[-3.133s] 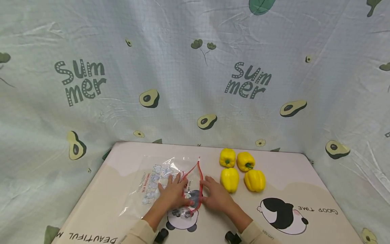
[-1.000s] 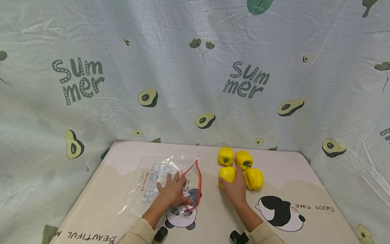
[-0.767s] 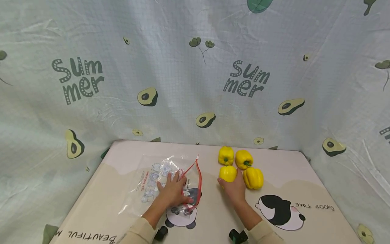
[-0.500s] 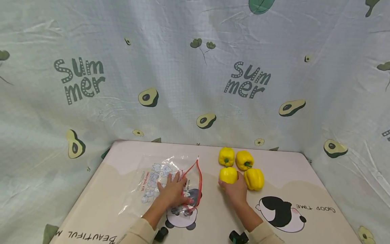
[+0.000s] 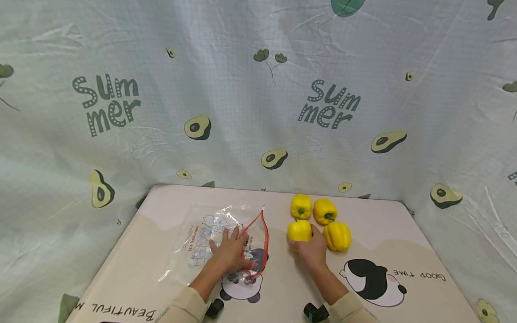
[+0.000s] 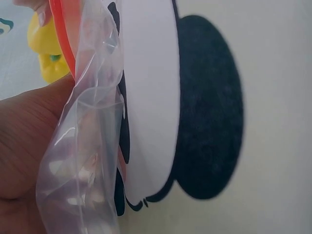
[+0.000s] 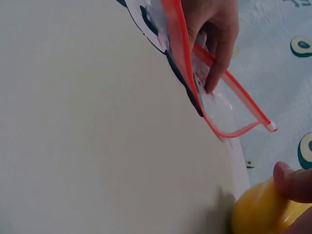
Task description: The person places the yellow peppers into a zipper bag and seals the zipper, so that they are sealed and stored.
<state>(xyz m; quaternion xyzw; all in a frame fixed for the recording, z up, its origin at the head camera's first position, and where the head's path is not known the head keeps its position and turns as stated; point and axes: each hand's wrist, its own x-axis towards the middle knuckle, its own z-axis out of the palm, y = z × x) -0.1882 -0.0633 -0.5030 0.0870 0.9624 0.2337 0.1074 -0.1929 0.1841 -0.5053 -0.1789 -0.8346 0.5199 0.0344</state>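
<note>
My right hand grips a yellow bell pepper, thumb on its left side and fingers round the right. In the right wrist view, the thumb presses on that pepper at the lower right corner. A clear zip bag with a red-edged mouth lies flat, its mouth gaping toward the peppers. My left hand rests on it with fingers spread, thumb at the red zip strip. From the right wrist, left fingers reach down at the bag's mouth. Crumpled film covers part of the hand in the left wrist view.
Three more yellow bell peppers stand close by: one behind, one at the back right and one to the right. A printed mat covers the table. A patterned curtain hangs behind it.
My right hand has left the bag's mouth and taken hold of the nearest left pepper, which has shifted slightly left. My left hand has stayed on the bag.
</note>
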